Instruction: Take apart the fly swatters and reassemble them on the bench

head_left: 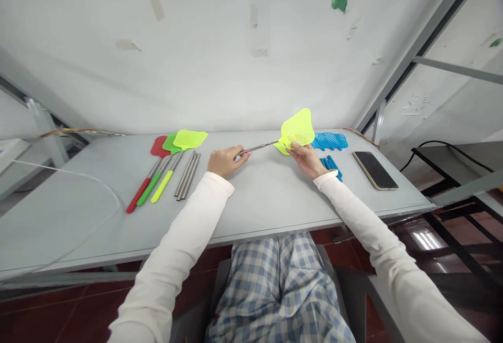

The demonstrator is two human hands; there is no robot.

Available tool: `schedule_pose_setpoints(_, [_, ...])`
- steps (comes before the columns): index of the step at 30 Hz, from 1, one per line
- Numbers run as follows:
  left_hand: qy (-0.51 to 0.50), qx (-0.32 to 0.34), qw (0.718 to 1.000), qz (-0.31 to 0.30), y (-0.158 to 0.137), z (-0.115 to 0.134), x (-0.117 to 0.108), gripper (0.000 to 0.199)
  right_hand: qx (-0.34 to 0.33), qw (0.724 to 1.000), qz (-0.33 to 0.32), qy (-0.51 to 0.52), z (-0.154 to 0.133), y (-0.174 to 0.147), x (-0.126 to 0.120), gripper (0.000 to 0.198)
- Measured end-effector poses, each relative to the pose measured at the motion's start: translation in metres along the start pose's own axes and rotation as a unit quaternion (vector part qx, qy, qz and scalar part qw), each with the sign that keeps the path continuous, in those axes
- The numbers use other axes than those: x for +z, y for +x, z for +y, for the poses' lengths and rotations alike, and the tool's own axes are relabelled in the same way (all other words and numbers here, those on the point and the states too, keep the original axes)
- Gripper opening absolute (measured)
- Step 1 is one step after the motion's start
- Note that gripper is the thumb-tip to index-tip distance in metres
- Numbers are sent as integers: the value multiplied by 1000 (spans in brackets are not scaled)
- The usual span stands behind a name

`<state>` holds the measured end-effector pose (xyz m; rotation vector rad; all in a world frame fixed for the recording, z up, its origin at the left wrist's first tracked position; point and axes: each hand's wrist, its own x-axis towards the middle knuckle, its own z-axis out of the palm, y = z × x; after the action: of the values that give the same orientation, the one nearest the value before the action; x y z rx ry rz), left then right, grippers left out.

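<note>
My left hand (226,161) is closed around one end of a thin metal telescopic rod (262,146). The rod's other end meets the neck of a yellow fly swatter head (297,126), which my right hand (306,160) pinches by its lower edge. Whether rod and head are firmly joined I cannot tell. Below the raised head, part of another yellow-green swatter head (282,148) shows. Blue swatter heads (330,141) lie beyond my right hand, and several blue handles (332,168) sit beside that wrist. Left of my left hand lie several loose metal rods (187,178).
On the table's left are a red fly swatter (138,195), a green one (149,190) and a yellow one (162,186), side by side. A phone (375,170) lies at the right. The white wall (220,81) rises behind; a metal frame (416,54) borders the right side.
</note>
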<state>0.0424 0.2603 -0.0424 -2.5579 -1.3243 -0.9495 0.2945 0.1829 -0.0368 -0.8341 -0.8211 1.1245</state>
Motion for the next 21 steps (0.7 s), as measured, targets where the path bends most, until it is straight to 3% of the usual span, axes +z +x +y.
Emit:
schedule_pose_setpoints(9, [4,-7,1000,-10,0,2,0,43,9,1000,-25,16,7,1,-1,43])
schedule_pose_setpoints(21, [-14,-8,997,-69,-2,-1,-5,41,19,999,-45,-21,16,2,-9,49])
